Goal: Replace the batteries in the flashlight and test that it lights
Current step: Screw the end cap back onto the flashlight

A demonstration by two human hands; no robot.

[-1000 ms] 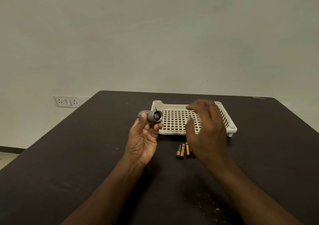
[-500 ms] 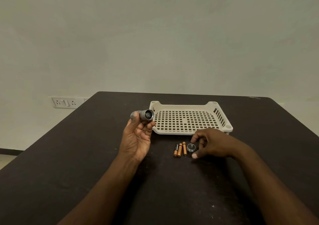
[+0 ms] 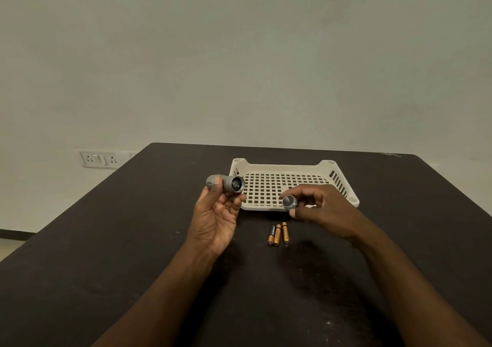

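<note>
Lying nearest on the dark table (image 3: 106, 280), a little right of its middle and well in from every edge, are three small batteries (image 3: 277, 234), side by side and almost parallel, their long axes running from the near edge toward the far one. They are copper-orange; the leftmost has a black upper half with lettering along it, and the rightmost sits slightly apart and a touch farther back.

Just beyond them the right hand (image 3: 324, 208) hovers above the table, its thumb and fingertips pinching a small round cap (image 3: 289, 202), grey metal with a dark face turned toward the camera; the remaining fingers are loosely curled behind it.

To its left, at about the same depth, the left hand (image 3: 215, 219) is raised palm-up with thumb and fingers curled around the flashlight (image 3: 229, 184). This is a short, stubby grey metal cylinder held roughly level, its open end pointing right toward the cap, showing a dark hollow inside a ridged rim. The thumb covers part of its rounded left end. Flashlight and cap are near but apart.

Farther back, toward the far edge, stands a cream plastic tray (image 3: 326, 166) with a grid-pierced floor and slotted right wall.

On the wall past the table's far left corner is a white socket plate (image 3: 99, 158).
</note>
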